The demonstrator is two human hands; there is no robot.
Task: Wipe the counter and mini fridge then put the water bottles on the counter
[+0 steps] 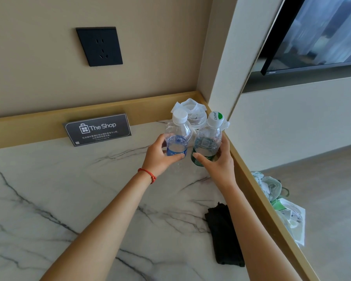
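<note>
Two clear plastic water bottles stand side by side near the back right corner of the white marble counter [69, 189]. My left hand [160, 155] grips the blue-label bottle [177, 136] around its lower body. My right hand [217, 161] grips the green-label bottle [208, 138], which has a white cap with a green patch. Both bottles are upright and almost touching. A folded dark cloth [224, 238] lies on the counter under my right forearm. The mini fridge is not in view.
A dark "The Shop" sign [97, 129] leans against the gold back rail. Wrapped white cups [193, 111] sit in the corner behind the bottles. A black wall socket [99, 46] is above. A TV [316, 33] hangs at the right; bagged items [280, 203] lie beyond the counter's right edge.
</note>
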